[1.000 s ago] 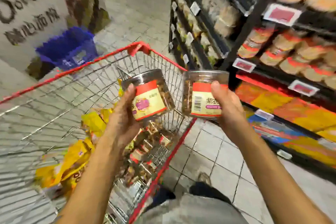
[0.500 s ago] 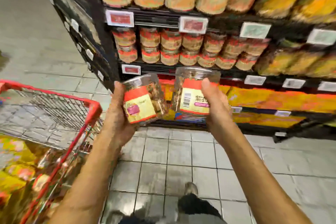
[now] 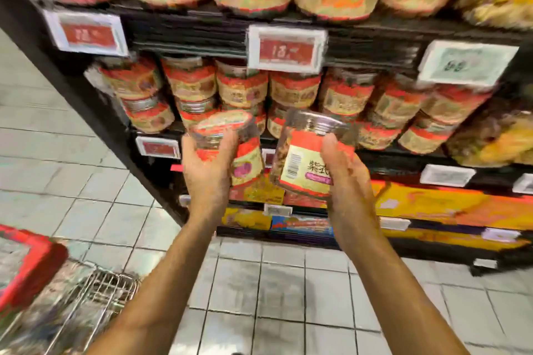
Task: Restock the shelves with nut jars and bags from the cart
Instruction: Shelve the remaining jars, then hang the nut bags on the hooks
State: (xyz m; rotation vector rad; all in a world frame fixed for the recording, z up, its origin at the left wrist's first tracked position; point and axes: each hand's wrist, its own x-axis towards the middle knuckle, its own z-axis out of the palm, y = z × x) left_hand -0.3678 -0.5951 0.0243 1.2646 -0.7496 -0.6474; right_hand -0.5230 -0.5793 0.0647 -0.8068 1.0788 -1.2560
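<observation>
2 nut jars off cart, 1 per hand. Left hand (image 3: pixel 208 173) fingers wrapped round left jar (image 3: pixel 230 135); right hand (image 3: pixel 347 181) grips right jar (image 3: pixel 302 161). Both tilted, just before stocked jar shelf (image 3: pixel 403 155). 1 cart (image 3: pixel 31 262) lower left.

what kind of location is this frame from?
Most likely a supermarket aisle: black shelving stocked with rows of identical nut jars, price tags clipped to the shelf edges, and a red wire shopping cart on a tiled floor.

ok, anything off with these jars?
Nothing stands out. The left hand grips the left jar, the right hand the right jar; both lidded, merely tilted. Shelf jars sit stacked in rows. Blur hides fine damage.
</observation>
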